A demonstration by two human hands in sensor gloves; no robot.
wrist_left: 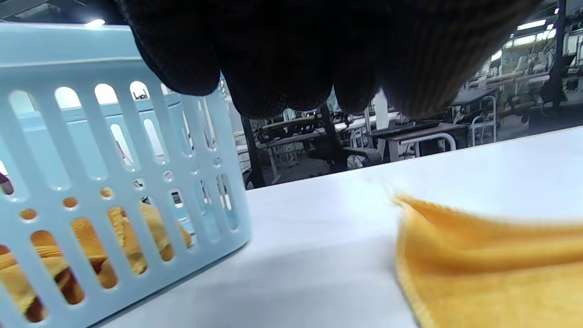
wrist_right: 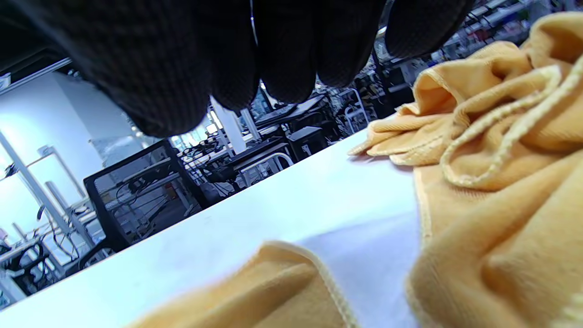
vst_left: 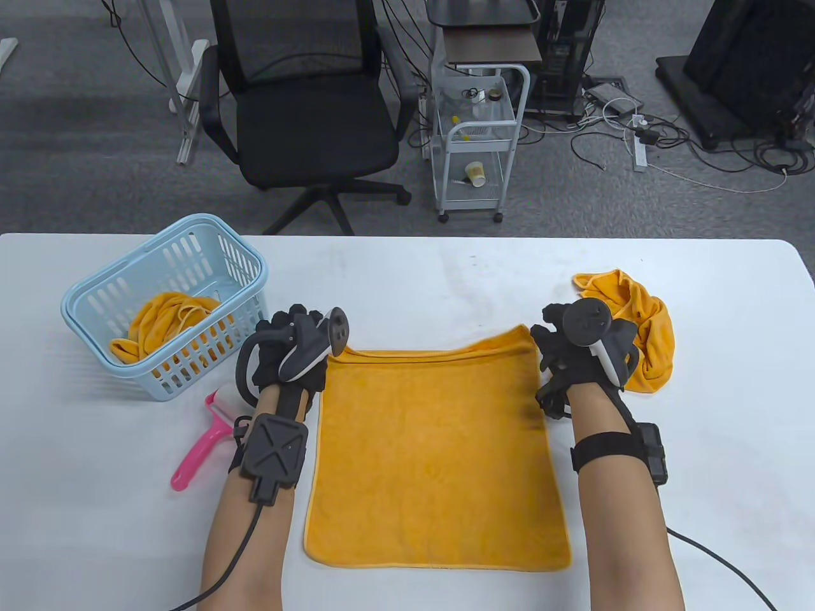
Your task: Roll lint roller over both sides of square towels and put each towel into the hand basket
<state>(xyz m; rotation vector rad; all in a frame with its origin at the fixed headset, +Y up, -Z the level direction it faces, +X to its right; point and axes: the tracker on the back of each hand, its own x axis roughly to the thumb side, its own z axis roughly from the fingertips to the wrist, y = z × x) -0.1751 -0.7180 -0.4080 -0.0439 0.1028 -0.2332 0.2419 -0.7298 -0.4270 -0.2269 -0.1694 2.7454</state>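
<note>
An orange square towel (vst_left: 436, 458) lies spread flat in the middle of the table. My left hand (vst_left: 286, 331) hovers at its far left corner and my right hand (vst_left: 560, 347) at its far right corner. In the left wrist view the fingers (wrist_left: 282, 68) hang loosely curled above the towel corner (wrist_left: 492, 273) without touching it. The right wrist view shows the fingers (wrist_right: 182, 68) just as free above the other corner (wrist_right: 273, 291). The pink lint roller (vst_left: 204, 439) lies on the table left of my left forearm. The light blue hand basket (vst_left: 76, 299) holds another orange towel (vst_left: 165, 318).
A crumpled orange towel (vst_left: 643, 331) lies just right of my right hand, also seen close up as the crumpled towel (wrist_right: 501, 182). The basket wall (wrist_left: 114, 182) stands close to my left hand. Beyond the table's far edge are an office chair (vst_left: 305, 108) and a small white cart (vst_left: 477, 140).
</note>
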